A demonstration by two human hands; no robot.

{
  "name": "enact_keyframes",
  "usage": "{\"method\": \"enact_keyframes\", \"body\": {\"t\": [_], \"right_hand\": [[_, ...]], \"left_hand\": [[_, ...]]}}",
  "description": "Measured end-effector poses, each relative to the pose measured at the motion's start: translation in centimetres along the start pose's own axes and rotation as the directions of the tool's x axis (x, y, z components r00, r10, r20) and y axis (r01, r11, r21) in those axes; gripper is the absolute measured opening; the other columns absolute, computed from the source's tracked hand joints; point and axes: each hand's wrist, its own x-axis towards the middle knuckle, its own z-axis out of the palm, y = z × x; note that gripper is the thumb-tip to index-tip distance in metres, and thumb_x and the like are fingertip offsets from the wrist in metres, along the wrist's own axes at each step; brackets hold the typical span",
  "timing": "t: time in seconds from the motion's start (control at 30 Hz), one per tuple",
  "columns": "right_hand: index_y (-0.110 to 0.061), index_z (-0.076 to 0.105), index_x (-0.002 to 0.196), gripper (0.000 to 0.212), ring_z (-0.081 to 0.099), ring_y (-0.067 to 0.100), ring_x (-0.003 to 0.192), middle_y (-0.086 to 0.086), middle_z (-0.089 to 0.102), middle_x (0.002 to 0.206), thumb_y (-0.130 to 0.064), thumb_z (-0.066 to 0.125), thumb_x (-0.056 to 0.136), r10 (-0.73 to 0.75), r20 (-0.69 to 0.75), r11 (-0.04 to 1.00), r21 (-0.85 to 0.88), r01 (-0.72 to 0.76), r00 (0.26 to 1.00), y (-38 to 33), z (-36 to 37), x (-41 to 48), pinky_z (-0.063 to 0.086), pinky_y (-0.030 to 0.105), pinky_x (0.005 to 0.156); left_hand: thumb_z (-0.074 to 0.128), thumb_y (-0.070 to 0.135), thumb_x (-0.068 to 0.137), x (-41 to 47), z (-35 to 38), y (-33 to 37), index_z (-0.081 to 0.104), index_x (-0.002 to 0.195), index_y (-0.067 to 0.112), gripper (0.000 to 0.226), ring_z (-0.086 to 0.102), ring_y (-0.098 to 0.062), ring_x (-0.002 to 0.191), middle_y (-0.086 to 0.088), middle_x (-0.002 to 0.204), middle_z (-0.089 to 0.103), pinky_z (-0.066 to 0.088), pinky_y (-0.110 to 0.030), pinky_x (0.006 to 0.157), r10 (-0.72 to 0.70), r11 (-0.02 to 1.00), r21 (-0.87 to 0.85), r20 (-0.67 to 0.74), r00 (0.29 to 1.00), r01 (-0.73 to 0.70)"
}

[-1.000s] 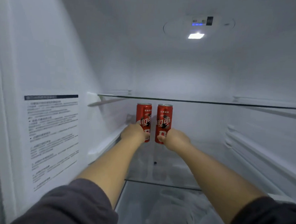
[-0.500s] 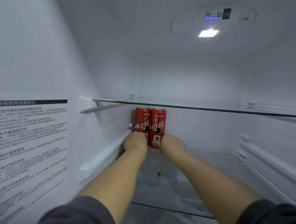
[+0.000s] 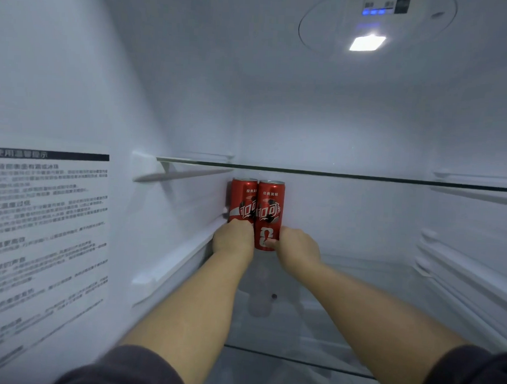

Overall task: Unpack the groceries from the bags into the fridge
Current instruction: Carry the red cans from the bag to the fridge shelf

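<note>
**Two cans at the back corner, both hands on them**

On the fridge's left wall (image 3: 76,79) a printed label (image 3: 42,239) hangs well clear of the work. Further in, the left hand (image 3: 233,239) grips the lower part of the left can (image 3: 242,200). Its fingers (image 3: 241,227) are curled round the can, their tips hidden behind it. The can is upright, close to the left wall and touching the right can (image 3: 270,204). The right hand (image 3: 298,247) holds that one low down too, thumb (image 3: 270,243) pressed on the front and the other fingers wrapped round the far side. Both cans appear to stand on the lower glass shelf (image 3: 342,328), their tops just under the upper glass shelf (image 3: 364,177). Rails (image 3: 462,276) line the right wall, and a light (image 3: 367,42) glows overhead.

The risk is in letting go. These cans are tall and narrow on slick glass, and a finger that drags on the way out could tip one. Since they touch, one falling would likely take the other with it. Lifting either would knock its top against the upper shelf — there is little room above.
</note>
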Motion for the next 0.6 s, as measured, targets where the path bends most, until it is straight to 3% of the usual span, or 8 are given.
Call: {"method": "enact_keyframes", "body": {"t": [0.23, 0.4, 0.6], "right_hand": [[-0.014, 0.056, 0.12, 0.041, 0.062, 0.028, 0.104, 0.009, 0.065, 0.117, -0.049, 0.051, 0.097, 0.003, 0.041, 1.0, -0.019, -0.003, 0.999, 0.3, -1.0, -0.7, 0.046, 0.034, 0.076], [-0.017, 0.045, 0.134, 0.052, 0.059, 0.026, 0.109, 0.008, 0.058, 0.125, -0.053, 0.046, 0.097, 0.036, 0.088, 0.98, -0.2, -0.018, 0.995, 1.2, -3.1, -2.9, 0.051, 0.04, 0.088], [-0.023, 0.036, 0.144, 0.059, 0.044, 0.03, 0.125, 0.008, 0.046, 0.139, -0.06, 0.037, 0.097, 0.089, 0.1, 0.908, -0.417, -0.039, 0.991, 2.4, -7.3, -9.7, 0.037, 0.046, 0.097]], "left_hand": [[0.049, 0.014, 0.099, -0.7, -0.1, 0.8, 0.05, 0.129, 0.007, 0.031, 0.06, -0.029, 0.111, -0.013, 0.125, 0.06, 0.047, -0.037, 0.088, 0.058, 0.995, -0.091, 0.095, 0.994, -0.049], [0.051, 0.019, 0.099, -0.9, -0.1, 0.3, 0.051, 0.127, 0.01, 0.03, 0.061, -0.028, 0.108, -0.012, 0.123, 0.061, 0.048, -0.037, 0.087, 0.06, 0.986, -0.159, 0.128, 0.99, -0.039], [0.051, 0.016, 0.096, -2.9, -2.7, 1.8, 0.061, 0.123, 0.013, 0.029, 0.062, -0.025, 0.108, -0.007, 0.121, 0.063, 0.047, -0.034, 0.081, 0.096, 0.993, 0.059, 0.143, 0.985, -0.106]]}}
